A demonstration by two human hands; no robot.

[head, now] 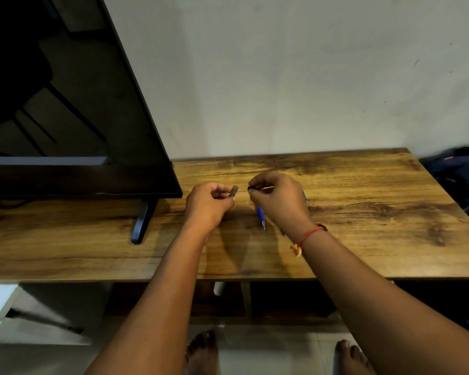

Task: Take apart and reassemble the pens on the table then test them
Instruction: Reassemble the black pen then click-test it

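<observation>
Barrel [234, 191] in left hand [209, 203] — refill [257, 188] in right hand [279, 203].

Pen apart, pieces split between both grips.
Short grey barrel piece [234, 191] juts from left grip [209, 204], pointing at right grip [279, 201]; thin pale refill [264, 188], dark-ended, pinched there; blue pen [261, 216], metal tip nearward, just under right grip.

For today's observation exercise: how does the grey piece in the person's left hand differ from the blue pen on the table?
The grey piece is pinched in the left hand; the blue pen lies on the table. The grey piece shows a blunt, squared end; the blue pen ends in a thin metal tip. Both are partly hidden, the pen under the right hand.
</observation>
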